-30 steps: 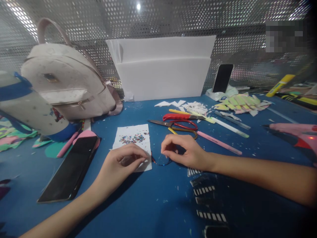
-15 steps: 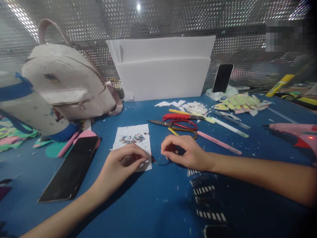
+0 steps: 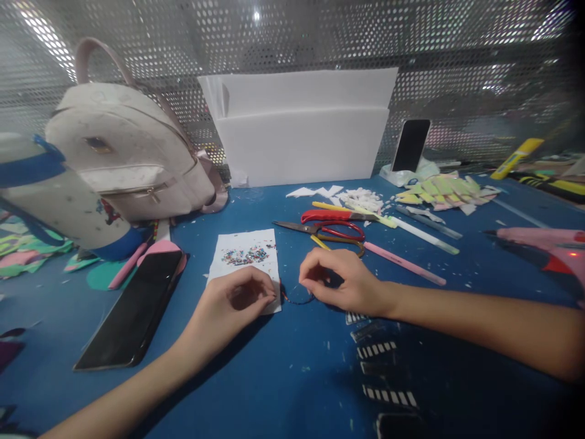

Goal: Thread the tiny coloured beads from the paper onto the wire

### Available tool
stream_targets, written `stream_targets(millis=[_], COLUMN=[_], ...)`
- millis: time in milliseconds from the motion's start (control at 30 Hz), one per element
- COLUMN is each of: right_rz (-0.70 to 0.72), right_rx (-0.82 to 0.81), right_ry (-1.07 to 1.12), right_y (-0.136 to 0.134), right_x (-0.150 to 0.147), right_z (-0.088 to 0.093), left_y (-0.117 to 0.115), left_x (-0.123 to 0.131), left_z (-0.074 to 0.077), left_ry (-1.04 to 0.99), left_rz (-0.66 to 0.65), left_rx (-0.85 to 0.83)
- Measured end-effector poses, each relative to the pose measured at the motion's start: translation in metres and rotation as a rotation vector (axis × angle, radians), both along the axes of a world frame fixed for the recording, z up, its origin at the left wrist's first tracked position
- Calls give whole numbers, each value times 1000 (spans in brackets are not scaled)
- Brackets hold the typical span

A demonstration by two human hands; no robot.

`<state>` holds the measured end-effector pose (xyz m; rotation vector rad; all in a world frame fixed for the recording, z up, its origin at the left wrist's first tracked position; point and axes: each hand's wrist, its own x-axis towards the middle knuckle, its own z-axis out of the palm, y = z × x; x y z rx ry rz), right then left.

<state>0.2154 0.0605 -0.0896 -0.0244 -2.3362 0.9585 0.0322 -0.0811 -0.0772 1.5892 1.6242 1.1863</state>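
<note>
My left hand (image 3: 242, 296) is closed in a pinch over the lower right part of a white paper (image 3: 272, 268); what its fingertips hold is too small to make out. Loose small beads (image 3: 247, 255) in mixed colours lie on that paper. A thin beaded string (image 3: 297, 302) curves over the blue table between my two hands. At its right end my right hand (image 3: 336, 280) pinches thumb and forefinger together, seemingly on the string. Scissors (image 3: 315, 229) with red handles lie just beyond my right hand.
A black phone (image 3: 132, 311) lies left of my left arm, near a bottle (image 3: 68, 195) and a backpack (image 3: 132, 146). Pens, a red-handled cutter (image 3: 326, 215) and paper scraps (image 3: 448, 190) lie behind my right hand. A pink glue gun (image 3: 543, 238) is at the right.
My left hand has shifted very slightly to the right, its fingers still pinched. My right hand has barely moved.
</note>
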Motion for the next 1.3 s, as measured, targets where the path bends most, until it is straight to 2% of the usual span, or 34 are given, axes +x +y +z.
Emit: stream_targets(millis=[333,1300], right_rz=[-29,-60], right_rx=[68,67], right_ry=[-61,-89], right_y=[1,0], right_x=[-1,-2], right_z=[0,1], left_y=[-2,-2], left_x=[2,3], left_z=[-3,-5], left_ry=[20,-24], left_rz=[-46,-64], left_rx=[-35,-62])
